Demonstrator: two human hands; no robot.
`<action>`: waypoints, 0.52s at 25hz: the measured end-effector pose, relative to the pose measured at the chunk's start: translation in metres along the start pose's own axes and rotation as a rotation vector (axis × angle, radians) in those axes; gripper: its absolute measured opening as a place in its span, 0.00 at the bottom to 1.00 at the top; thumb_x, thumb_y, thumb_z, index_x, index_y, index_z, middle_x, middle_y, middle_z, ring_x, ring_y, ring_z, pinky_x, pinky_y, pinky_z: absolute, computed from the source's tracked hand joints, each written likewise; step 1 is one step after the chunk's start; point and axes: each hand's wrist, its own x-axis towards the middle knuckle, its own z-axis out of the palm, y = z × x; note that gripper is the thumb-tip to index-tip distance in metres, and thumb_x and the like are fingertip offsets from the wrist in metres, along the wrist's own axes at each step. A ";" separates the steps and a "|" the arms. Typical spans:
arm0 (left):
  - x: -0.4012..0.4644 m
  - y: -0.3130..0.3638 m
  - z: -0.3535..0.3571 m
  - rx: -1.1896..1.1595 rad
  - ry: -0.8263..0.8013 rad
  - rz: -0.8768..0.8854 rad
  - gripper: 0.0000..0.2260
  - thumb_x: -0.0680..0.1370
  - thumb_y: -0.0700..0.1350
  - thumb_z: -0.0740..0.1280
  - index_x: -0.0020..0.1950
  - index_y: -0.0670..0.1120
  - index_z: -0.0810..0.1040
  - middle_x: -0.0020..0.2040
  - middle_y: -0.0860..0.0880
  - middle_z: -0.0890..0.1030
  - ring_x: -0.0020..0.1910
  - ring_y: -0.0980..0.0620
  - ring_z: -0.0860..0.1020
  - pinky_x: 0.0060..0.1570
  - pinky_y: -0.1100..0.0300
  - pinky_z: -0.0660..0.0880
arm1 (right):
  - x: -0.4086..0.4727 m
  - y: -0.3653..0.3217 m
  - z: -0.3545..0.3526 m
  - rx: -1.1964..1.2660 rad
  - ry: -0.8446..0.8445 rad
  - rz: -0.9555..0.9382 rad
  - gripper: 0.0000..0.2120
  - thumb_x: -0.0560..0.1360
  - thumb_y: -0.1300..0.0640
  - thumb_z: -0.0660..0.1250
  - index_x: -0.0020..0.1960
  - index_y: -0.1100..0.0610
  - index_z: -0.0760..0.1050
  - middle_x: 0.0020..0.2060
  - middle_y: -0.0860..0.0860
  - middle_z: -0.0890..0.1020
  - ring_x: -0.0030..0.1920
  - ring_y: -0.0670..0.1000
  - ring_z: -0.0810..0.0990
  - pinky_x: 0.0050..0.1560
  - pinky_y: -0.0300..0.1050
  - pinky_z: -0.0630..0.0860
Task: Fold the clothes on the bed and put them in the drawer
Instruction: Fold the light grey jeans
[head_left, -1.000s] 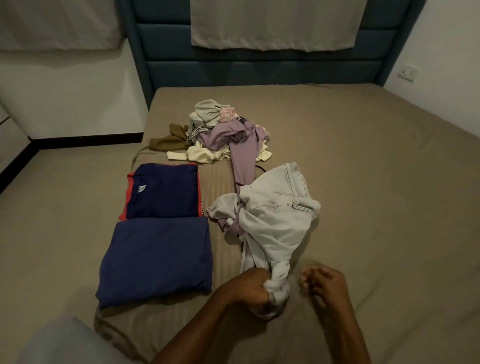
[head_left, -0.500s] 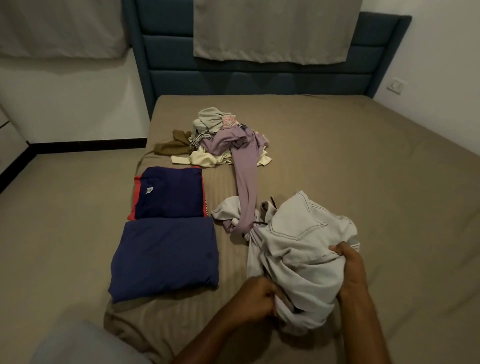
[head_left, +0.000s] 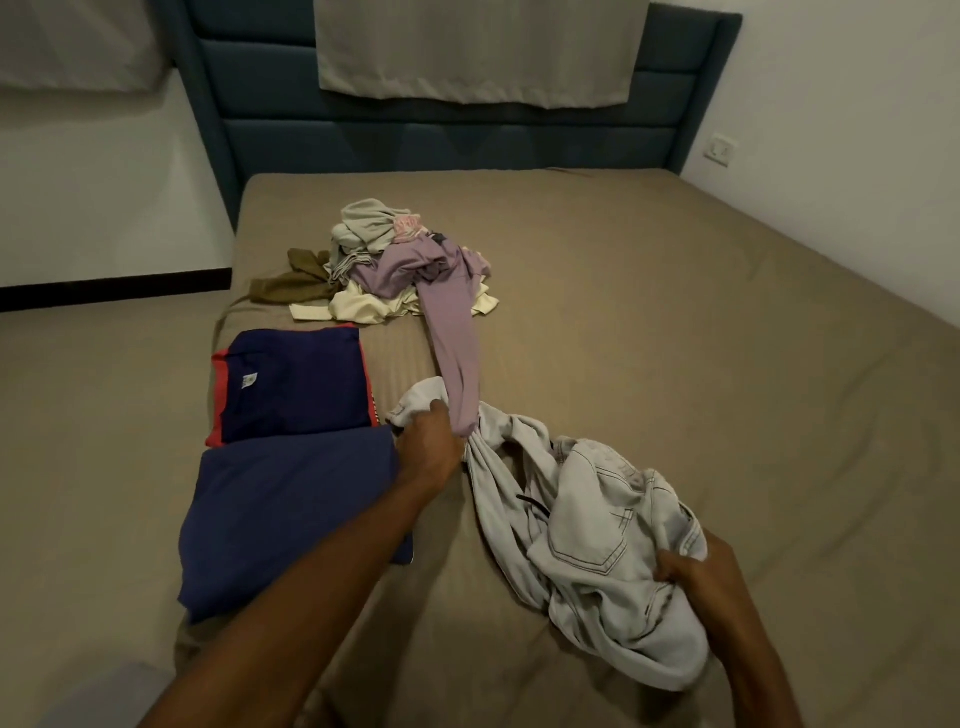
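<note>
Left hand (head_left: 430, 451) extended forward, fingers clenched on the bunched far end of the pale grey jeans (head_left: 597, 551), at the spot where the lilac sleeve (head_left: 457, 374) meets the denim. Cannot tell whether the sleeve end is caught inside the same grasp or only touching it. Right hand (head_left: 696, 574) nearer the camera, fingers curled into the waistband and pocket area of the jeans, grasping the fabric. Jeans crumpled and twisted between the two hands, resting on the tan bed sheet (head_left: 727, 364); a back pocket with dark stitching just left of the right fingers, a small dark cord showing among the folds between the hands.

Just left of the left fingers: folded navy shirt with red trim (head_left: 291, 387), white label facing up. Below it and touching it, under the left forearm: second folded navy garment (head_left: 285, 519), flat, partly covered by the arm.

Beyond the left fingers, well apart: unfolded pile of clothes (head_left: 395, 270), with grey, pink, lilac, cream and olive pieces; lilac sleeve trailing from the pile toward the left hand. Olive piece (head_left: 291, 283) lying at the pile's left edge.

Behind the pile: dark blue padded headboard (head_left: 467, 140), pale cloth (head_left: 478, 47) hanging over it. Wall switch (head_left: 718, 150) far right of the headboard. Drawer out of frame.
</note>
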 end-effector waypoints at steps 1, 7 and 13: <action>0.007 0.000 0.000 0.013 -0.002 0.029 0.10 0.80 0.45 0.69 0.57 0.41 0.75 0.52 0.41 0.83 0.48 0.42 0.82 0.39 0.53 0.76 | 0.001 0.003 0.002 0.004 0.004 -0.005 0.25 0.55 0.59 0.68 0.53 0.52 0.84 0.45 0.49 0.88 0.48 0.56 0.86 0.46 0.55 0.83; 0.034 0.007 -0.040 -0.152 0.324 0.008 0.08 0.79 0.42 0.71 0.54 0.39 0.76 0.43 0.40 0.82 0.41 0.40 0.82 0.33 0.52 0.73 | 0.013 -0.003 0.006 0.004 0.010 -0.034 0.27 0.56 0.59 0.68 0.55 0.51 0.84 0.47 0.47 0.88 0.49 0.53 0.86 0.44 0.48 0.79; 0.064 0.039 -0.072 -0.355 0.169 0.279 0.23 0.80 0.35 0.66 0.74 0.45 0.66 0.55 0.43 0.82 0.52 0.45 0.83 0.44 0.55 0.79 | 0.014 -0.004 0.010 0.105 0.010 -0.072 0.29 0.58 0.61 0.70 0.59 0.51 0.82 0.50 0.46 0.88 0.52 0.52 0.86 0.48 0.48 0.80</action>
